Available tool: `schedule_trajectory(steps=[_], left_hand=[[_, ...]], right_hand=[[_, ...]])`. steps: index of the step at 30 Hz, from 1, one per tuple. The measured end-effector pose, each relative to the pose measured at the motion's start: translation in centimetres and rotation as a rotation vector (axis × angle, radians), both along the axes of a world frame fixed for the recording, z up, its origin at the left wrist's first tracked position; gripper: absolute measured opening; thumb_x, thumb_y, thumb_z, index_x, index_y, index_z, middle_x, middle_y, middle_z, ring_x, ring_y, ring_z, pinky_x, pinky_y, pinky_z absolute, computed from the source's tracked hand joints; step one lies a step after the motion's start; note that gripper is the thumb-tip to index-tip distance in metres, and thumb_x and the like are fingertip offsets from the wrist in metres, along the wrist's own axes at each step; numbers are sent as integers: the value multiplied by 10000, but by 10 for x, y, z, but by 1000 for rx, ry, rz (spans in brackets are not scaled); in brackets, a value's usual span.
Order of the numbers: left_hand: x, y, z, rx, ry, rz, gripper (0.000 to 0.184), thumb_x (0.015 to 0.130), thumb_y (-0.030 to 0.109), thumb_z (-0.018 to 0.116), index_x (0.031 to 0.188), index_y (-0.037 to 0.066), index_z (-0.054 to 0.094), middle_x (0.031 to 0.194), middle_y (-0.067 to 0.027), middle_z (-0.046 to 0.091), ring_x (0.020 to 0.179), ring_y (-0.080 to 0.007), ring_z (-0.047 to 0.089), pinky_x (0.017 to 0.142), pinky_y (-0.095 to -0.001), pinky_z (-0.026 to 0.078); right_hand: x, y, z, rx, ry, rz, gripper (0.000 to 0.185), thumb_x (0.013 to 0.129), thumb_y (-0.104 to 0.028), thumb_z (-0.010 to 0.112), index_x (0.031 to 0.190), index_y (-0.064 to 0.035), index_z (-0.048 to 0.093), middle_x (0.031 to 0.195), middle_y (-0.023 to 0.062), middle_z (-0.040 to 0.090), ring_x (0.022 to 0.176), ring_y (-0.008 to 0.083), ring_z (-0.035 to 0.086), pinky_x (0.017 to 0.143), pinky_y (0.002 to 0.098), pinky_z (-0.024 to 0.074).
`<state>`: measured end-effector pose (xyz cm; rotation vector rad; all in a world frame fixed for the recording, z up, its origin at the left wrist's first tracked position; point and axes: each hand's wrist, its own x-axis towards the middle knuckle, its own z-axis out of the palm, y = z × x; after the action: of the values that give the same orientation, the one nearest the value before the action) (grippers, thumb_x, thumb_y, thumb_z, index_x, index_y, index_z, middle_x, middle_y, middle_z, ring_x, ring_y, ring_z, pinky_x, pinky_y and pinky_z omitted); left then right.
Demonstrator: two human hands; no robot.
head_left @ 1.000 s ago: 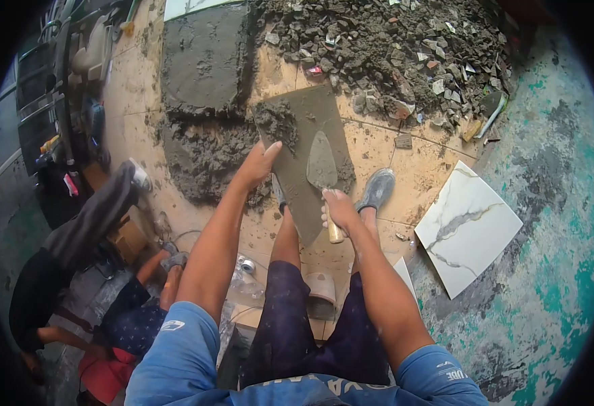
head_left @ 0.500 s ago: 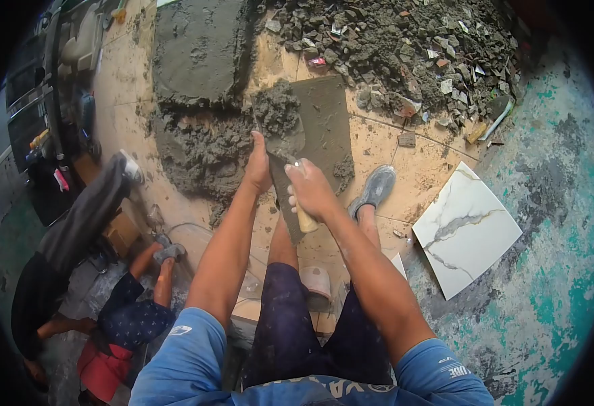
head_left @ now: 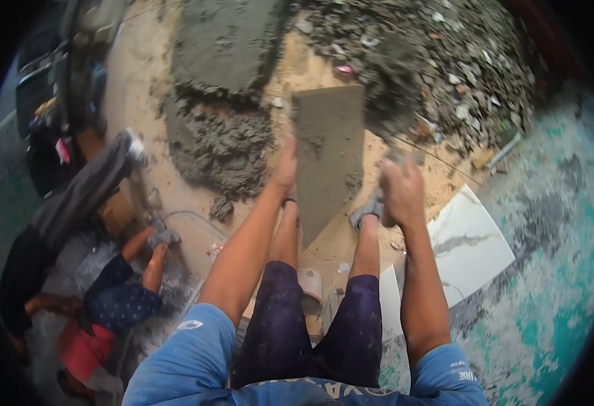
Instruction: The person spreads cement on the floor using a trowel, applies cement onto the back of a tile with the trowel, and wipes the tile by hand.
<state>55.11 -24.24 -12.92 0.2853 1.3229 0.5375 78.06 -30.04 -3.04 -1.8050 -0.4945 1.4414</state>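
Note:
My left hand (head_left: 287, 168) grips the left edge of a tile (head_left: 329, 152) coated in grey mortar, which stands tilted between my feet. Off the tile's right side, my right hand (head_left: 403, 186) is closed around the trowel, both smeared by motion. A dark blur of mortar (head_left: 393, 84) lies beyond that hand, over the edge of the rubble. Left of the tile is a rough mortar bed (head_left: 219, 145), with a smoother grey slab of mortar (head_left: 226, 47) above it.
A rubble pile (head_left: 472, 74) fills the upper right. On the right floor lies a white marbled tile (head_left: 469, 243), with another white tile (head_left: 391, 304) beside my leg. Two other people (head_left: 121, 298) are at the lower left, near a cardboard box (head_left: 116, 213).
My right hand has swung right with the trowel, away from the tile. The mortar lump has left the tile's upper left. My left hand and the tile have shifted right in view.

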Motion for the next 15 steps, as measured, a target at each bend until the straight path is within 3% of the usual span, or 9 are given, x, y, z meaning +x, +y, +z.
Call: schedule_trajectory(steps=[2,4,7,8,10,11,12,14,15], left_hand=[[5,-6,2,54,276,-111,768,977,607,425,1480,31,357,1520,-74,364,1373,-214,341,1112,-381,333],[5,-10,-5,-52,-38,-103,851,995,574,394,1538,-19,117,1630,-100,104,1492,-217,109,1198,-348,100],[8,-14,-8,-117,-362,-52,834,986,532,460,1533,-20,159,1612,-109,183,1474,-222,186,1198,-326,119],[7,-22,-12,84,-110,-157,779,987,504,485,1522,-7,238,1573,-95,280,1430,-212,277,1188,-315,166],[-11,-60,-73,101,-129,-90,762,995,520,469,1506,-13,282,1547,-94,322,1414,-205,294,1183,-314,176],[20,-9,27,-36,91,-176,773,1011,534,417,1507,-37,254,1554,-110,307,1428,-211,275,1183,-309,171],[22,-3,40,0,-51,-125,804,998,578,405,1503,-34,270,1546,-145,323,1436,-232,277,1184,-314,166],[10,-14,8,118,170,-297,844,981,603,426,1491,-54,279,1571,-110,277,1431,-214,280,1173,-305,201],[1,-26,-2,242,234,-373,824,983,600,425,1482,-46,311,1521,-108,353,1375,-212,347,1147,-314,254]], right_hand=[[-9,-4,28,-45,80,-124,215,930,-174,506,1050,1,539,656,1,514,539,69,492,486,249,407],[-31,-2,70,11,-23,-67,290,882,-169,508,1092,28,534,695,29,540,575,92,522,520,251,434],[-83,-18,93,129,-259,162,376,834,-178,663,1122,29,537,950,147,609,835,229,617,760,345,505],[-113,-16,92,263,-181,66,425,812,-153,720,1146,39,541,1028,179,603,924,246,619,828,334,495],[-150,4,95,249,-97,195,494,798,-101,733,1235,22,539,960,126,648,815,268,662,763,350,525],[-174,10,77,330,-208,233,460,787,-119,738,1200,-18,560,927,118,663,769,318,672,713,387,537],[-181,24,73,323,-214,234,460,787,-119,738,1200,-18,560,927,118,663,769,318,672,713,387,537],[-183,44,67,56,-222,836,282,873,-282,640,977,-36,548,985,233,645,815,441,636,724,495,503],[-179,38,66,23,-228,822,282,873,-282,640,977,-36,548,985,233,645,815,441,636,724,495,503]])
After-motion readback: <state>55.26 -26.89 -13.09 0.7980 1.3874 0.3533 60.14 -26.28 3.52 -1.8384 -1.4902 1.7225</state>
